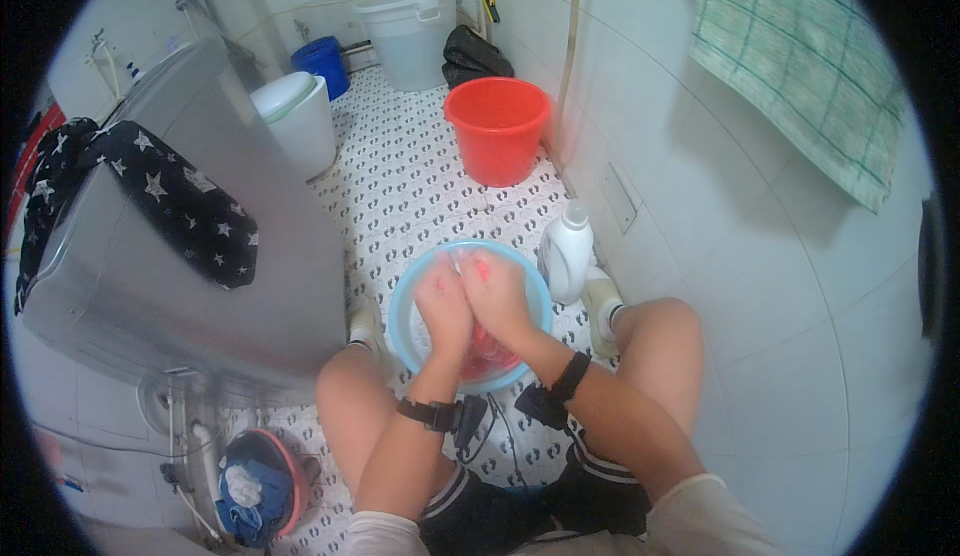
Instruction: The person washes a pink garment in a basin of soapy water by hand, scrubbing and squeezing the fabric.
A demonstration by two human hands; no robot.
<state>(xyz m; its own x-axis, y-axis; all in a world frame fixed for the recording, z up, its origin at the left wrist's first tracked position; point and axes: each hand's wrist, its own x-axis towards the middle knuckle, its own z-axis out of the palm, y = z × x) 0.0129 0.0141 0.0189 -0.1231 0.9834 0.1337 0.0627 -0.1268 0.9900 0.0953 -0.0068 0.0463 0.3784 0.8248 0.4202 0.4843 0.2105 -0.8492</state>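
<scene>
A light blue basin (400,328) stands on the floor between my feet, with a wet red cloth (487,356) in it. Above the basin my left hand (443,298) and my right hand (496,294) press side by side, both closed. The red cloth runs up under them, and they appear to grip it; the gripped part is mostly hidden by the hands. Some white, like suds, shows at the fingertips. A white detergent bottle (570,256) with a handle stands just right of the basin, beside my right foot.
A red bucket (498,136) stands beyond the basin. At left is a grey washing machine (230,326) draped with a black star-print cloth (180,196). Farther back are a white bin (305,136), a blue bucket (322,64) and a large pale tub (410,41). A clothes-filled basket (295,476) sits lower left.
</scene>
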